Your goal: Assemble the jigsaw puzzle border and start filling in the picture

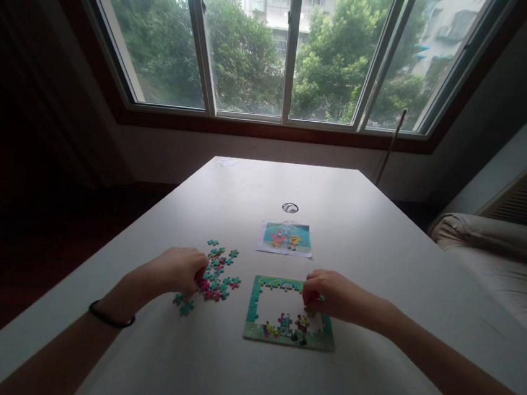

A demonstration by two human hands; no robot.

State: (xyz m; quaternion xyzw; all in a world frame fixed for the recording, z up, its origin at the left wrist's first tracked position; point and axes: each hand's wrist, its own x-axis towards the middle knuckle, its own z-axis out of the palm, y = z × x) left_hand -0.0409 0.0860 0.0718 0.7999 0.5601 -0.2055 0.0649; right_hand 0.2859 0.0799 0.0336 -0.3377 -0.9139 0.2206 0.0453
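Observation:
A jigsaw puzzle [251, 315] lies flat in front of me, its border joined and several pieces set along the lower part, with bare white inside. My right hand [324, 292] is over the puzzle's right side, fingers closed in a pinch; what they hold, if anything, is hidden. To the left is a loose heap of puzzle pieces [215, 280], mostly teal with some pink. At the heap's left edge rests my left hand [186, 269], fingers curled down among the pieces, their tips hidden. A black band [111, 316] circles the left wrist.
A printed cartoon picture [286, 239] lies on the white table [228, 374] beyond the puzzle. Farther back are a round hole or disc [290, 208] and a clear scrap [226, 163]. A padded seat [500, 257] stands at the right, and windows [287, 51] line the far wall.

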